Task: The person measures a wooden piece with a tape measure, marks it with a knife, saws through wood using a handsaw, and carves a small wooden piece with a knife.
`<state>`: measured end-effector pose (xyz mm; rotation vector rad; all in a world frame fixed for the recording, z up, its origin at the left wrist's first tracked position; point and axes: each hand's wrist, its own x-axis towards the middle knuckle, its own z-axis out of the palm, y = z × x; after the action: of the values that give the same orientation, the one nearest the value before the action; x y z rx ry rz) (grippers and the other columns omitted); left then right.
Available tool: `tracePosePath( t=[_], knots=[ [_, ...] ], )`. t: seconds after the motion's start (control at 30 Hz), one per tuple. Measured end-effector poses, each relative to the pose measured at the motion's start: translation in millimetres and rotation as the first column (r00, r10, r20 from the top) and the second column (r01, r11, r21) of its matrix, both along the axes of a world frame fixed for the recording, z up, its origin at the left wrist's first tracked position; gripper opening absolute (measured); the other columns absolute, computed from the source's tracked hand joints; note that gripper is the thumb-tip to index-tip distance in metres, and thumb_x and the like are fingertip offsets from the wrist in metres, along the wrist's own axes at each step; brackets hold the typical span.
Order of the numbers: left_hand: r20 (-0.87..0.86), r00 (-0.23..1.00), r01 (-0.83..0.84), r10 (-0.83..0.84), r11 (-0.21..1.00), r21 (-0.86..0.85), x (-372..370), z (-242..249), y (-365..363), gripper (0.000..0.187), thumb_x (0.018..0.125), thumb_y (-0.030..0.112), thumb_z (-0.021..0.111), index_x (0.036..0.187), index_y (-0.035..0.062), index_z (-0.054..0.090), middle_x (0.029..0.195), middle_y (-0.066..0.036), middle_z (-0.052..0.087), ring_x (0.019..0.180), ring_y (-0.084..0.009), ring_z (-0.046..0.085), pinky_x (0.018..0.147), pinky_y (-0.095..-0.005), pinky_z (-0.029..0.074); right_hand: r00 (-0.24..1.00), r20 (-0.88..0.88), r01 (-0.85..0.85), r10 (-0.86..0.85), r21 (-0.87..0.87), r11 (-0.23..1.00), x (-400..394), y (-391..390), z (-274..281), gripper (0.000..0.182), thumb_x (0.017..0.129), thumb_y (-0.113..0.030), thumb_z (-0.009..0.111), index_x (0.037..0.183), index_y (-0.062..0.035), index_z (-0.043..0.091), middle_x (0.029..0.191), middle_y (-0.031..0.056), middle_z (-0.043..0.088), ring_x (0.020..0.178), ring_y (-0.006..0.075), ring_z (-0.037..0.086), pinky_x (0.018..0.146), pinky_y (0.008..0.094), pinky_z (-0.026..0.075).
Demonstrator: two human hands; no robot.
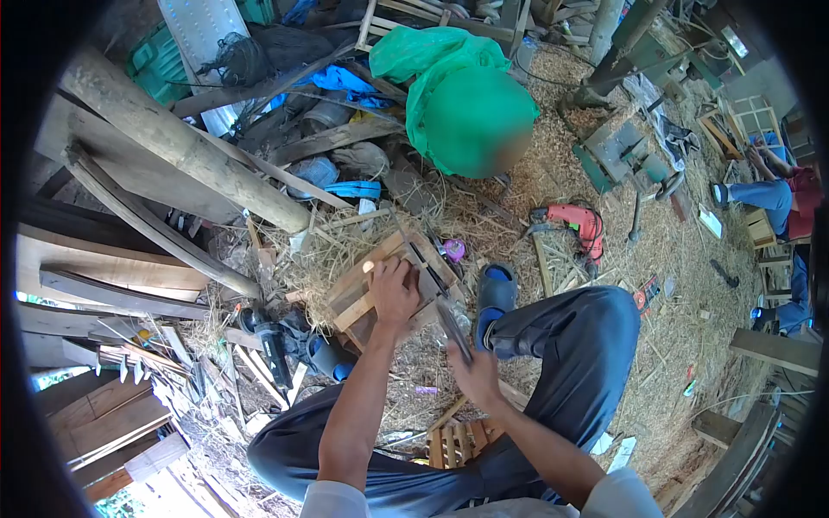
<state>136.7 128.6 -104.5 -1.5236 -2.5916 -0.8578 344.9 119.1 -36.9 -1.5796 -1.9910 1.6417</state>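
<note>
Between my knees stands a low wooden block (350, 308) of light and dark boards. On its top my left hand (393, 289) presses down with curled fingers around a piece of wood, whose pale end (369, 267) shows beside the index finger. My right hand (475, 373) is closed around the near end of a long, dark, flat tool (452, 328), slanted up toward the block. Its exact kind I cannot tell. A thin dark bar (427, 266) lies at the block's far right edge, close to the tool's tip.
A red power drill (577, 229) lies on the straw- and shaving-covered ground. Beyond the block is a person under a green cover (471, 108). Another person's leg (760, 203) shows far right. Wooden poles (186, 147) and stacked boards (112, 268) fill the left. A black tool (275, 352) lies by my left foot.
</note>
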Motion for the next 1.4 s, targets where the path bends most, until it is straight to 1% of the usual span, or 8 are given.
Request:
tracePosePath(
  t=[0.1, 0.17, 0.37, 0.57, 0.77, 0.93, 1.17, 1.4],
  knots=[
    [-0.009, 1.000, -0.020, 0.020, 1.000, -0.005, 0, 2, 1, 0.015, 0.084, 0.021, 0.066, 0.079, 0.0088, 0.058, 0.085, -0.006, 0.054, 0.087, -0.0304, 0.050, 0.075, -0.0439, 0.036, 0.999, 0.001, 0.047, -0.047, -0.016, 0.999, -2, 0, 6, 0.056, 0.092, -0.046, 0.057, 0.079, 0.0075, 0.068, 0.057, 0.0234, 0.059, 0.057, 0.0391, 0.063, 0.056, 0.0449, 0.047],
    [0.002, 1.000, -0.021, 0.021, 1.000, -0.018, 3, 0, 0, 0.015, 0.084, 0.021, 0.066, 0.079, 0.0089, 0.058, 0.085, -0.006, 0.054, 0.087, -0.0304, 0.050, 0.075, -0.0440, 0.036, 0.999, -0.023, 0.030, -0.027, 0.155, 0.987, -30, 14, -15, 0.068, 0.092, -0.054, 0.056, 0.062, 0.0063, 0.060, 0.044, 0.0115, 0.047, 0.043, 0.0204, 0.054, 0.047, 0.0395, 0.041],
    [0.034, 0.999, -0.026, 0.025, 1.000, 0.015, 0, 3, -1, 0.014, 0.085, 0.021, 0.065, 0.080, 0.0086, 0.059, 0.084, -0.006, 0.054, 0.087, -0.0304, 0.051, 0.074, -0.0448, 0.037, 0.990, -0.115, 0.094, -0.082, 0.105, 0.990, -9, -6, 4, 0.065, 0.093, -0.051, 0.057, 0.061, 0.0062, 0.060, 0.043, 0.0125, 0.046, 0.042, 0.0210, 0.052, 0.046, 0.0412, 0.039],
    [0.054, 0.996, -0.075, 0.077, 0.997, -0.036, 2, 1, 5, 0.009, 0.081, 0.013, 0.065, 0.086, 0.0074, 0.059, 0.087, -0.008, 0.056, 0.089, -0.0310, 0.052, 0.078, -0.0445, 0.039, 0.998, 0.016, 0.058, -0.058, 0.001, 0.998, -6, -8, -5, 0.056, 0.091, -0.047, 0.060, 0.069, 0.0039, 0.066, 0.048, 0.0160, 0.053, 0.045, 0.0228, 0.057, 0.049, 0.0393, 0.042],
    [0.066, 0.998, 0.001, 0.003, 0.999, -0.055, -7, -3, -1, 0.013, 0.085, 0.019, 0.065, 0.087, 0.0065, 0.060, 0.090, -0.008, 0.057, 0.090, -0.0312, 0.052, 0.080, -0.0446, 0.040, 0.993, 0.075, 0.099, -0.094, -0.065, 0.993, -6, 21, 43, 0.064, 0.089, -0.052, 0.062, 0.062, 0.0057, 0.061, 0.045, 0.0073, 0.048, 0.046, 0.0133, 0.049, 0.048, 0.0370, 0.040],
    [0.061, 0.991, 0.123, -0.122, 0.992, -0.014, -11, -2, -12, 0.016, 0.088, 0.021, 0.062, 0.099, 0.0098, 0.065, 0.103, -0.008, 0.058, 0.097, -0.0302, 0.053, 0.086, -0.0464, 0.043, 0.985, -0.073, 0.156, -0.157, -0.023, 0.988, -13, 66, 69, 0.064, 0.092, -0.049, 0.061, 0.057, 0.0049, 0.054, 0.046, 0.0022, 0.041, 0.050, 0.0090, 0.040, 0.048, 0.0362, 0.036],
    [0.132, 0.975, 0.187, -0.179, 0.981, -0.046, -22, 16, -19, 0.024, 0.085, 0.012, 0.063, 0.109, 0.0135, 0.067, 0.108, -0.005, 0.058, 0.102, -0.0276, 0.053, 0.087, -0.0421, 0.044, 0.970, -0.096, 0.225, -0.224, 0.000, 0.974, -8, 59, 13, 0.064, 0.093, -0.046, 0.059, 0.056, 0.0055, 0.050, 0.046, 0.0024, 0.038, 0.050, 0.0094, 0.038, 0.048, 0.0370, 0.033],
    [-0.056, 0.986, 0.155, -0.158, 0.987, -0.052, -12, 4, -28, 0.025, 0.081, 0.015, 0.067, 0.106, 0.0109, 0.069, 0.116, -0.004, 0.059, 0.103, -0.0251, 0.052, 0.089, -0.0410, 0.043, 0.981, -0.128, 0.137, -0.145, -0.066, 0.988, -7, 36, -32, 0.066, 0.093, -0.048, 0.059, 0.056, 0.0058, 0.052, 0.045, 0.0050, 0.038, 0.048, 0.0104, 0.038, 0.047, 0.0370, 0.033]
  ],
)
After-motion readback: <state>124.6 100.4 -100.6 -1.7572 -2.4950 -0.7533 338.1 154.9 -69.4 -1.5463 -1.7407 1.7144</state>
